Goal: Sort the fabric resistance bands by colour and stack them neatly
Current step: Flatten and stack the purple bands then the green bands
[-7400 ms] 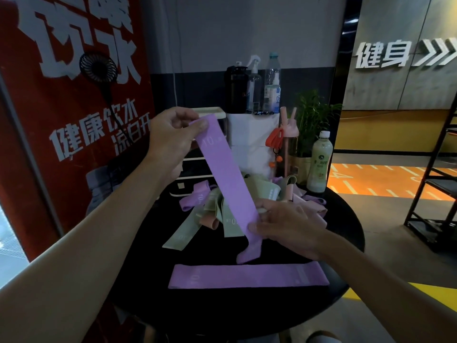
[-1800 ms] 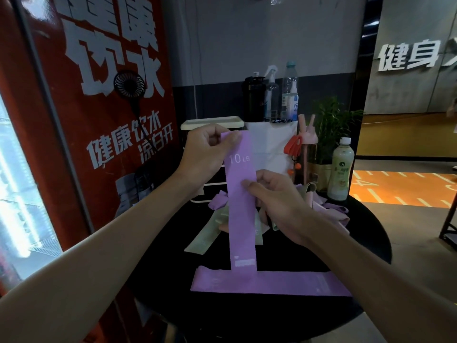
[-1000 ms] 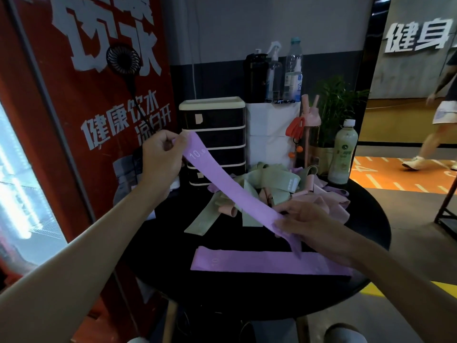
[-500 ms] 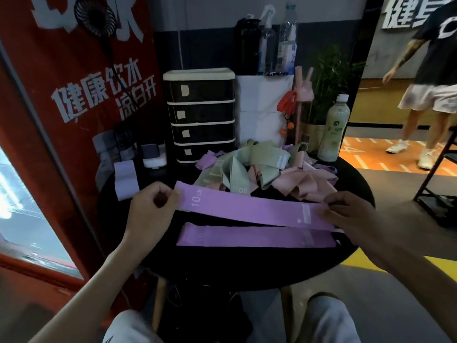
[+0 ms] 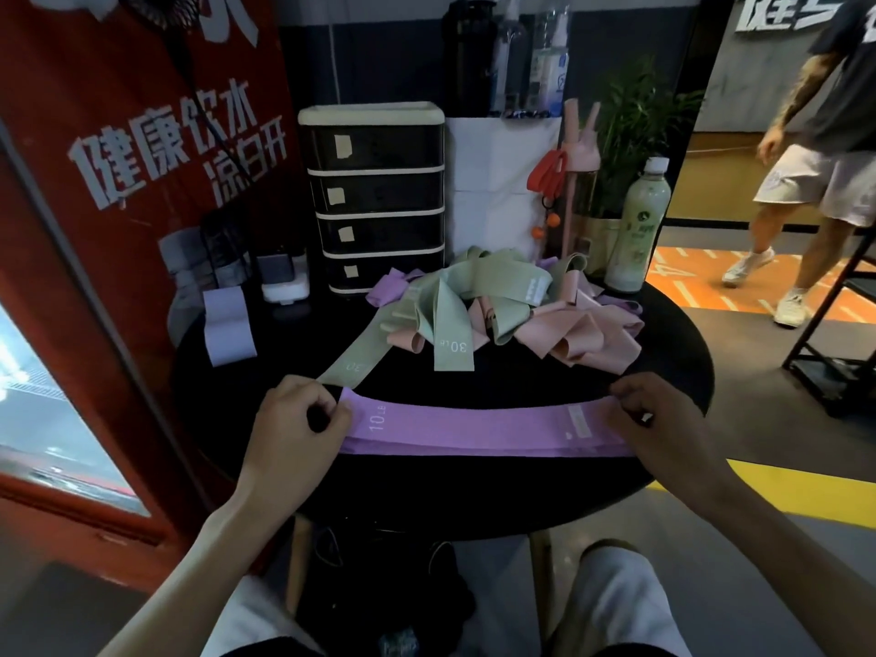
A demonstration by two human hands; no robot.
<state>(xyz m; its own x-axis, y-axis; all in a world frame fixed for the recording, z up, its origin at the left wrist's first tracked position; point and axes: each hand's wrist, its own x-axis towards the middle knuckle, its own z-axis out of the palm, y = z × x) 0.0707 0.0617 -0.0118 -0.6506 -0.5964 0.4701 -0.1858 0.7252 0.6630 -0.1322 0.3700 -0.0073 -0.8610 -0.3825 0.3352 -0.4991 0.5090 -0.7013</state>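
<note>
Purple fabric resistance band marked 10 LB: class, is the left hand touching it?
Touching. Head view: the left hand pinches the left end of the purple fabric resistance band.

Pinched at both ends between left hand (image 5: 296,422) and right hand (image 5: 656,419): purple band (image 5: 474,425), marked 10 LB, flat atop second purple band (image 5: 474,451). Beyond both hands, tangled heap (image 5: 497,308) of green, pink, purple bands.

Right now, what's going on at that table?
A person is sorting fabric bands at a round black table. The left hand and right hand each pinch one end of a purple band marked 10 LB, holding it flat over a second purple band lying underneath, edges nearly matched. Behind them a tangled pile of green, pink and purple bands lies unsorted.
</note>
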